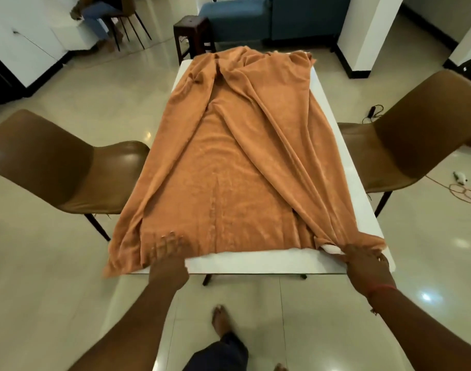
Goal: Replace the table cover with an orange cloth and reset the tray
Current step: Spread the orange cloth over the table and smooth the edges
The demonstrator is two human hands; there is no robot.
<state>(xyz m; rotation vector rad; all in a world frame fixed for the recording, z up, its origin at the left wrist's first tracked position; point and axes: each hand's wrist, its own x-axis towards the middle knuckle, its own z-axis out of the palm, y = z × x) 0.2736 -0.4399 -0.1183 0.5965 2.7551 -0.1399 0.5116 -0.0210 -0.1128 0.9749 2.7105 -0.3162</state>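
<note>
Chairs crowd both sides of my counter (357, 199).
Left chair (68, 167) and right chair (416, 135) block side reach; near edge open.

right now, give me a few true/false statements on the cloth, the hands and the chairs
1. The orange cloth covers the whole white table. False: bare table shows along the near and right edges.
2. The right hand grips the cloth's near right corner. True.
3. The left hand lies spread on the cloth. True.
4. A tray stands on the cloth. False: none is in view.
5. A brown chair stands at each side, left chair and right chair. True.
</note>
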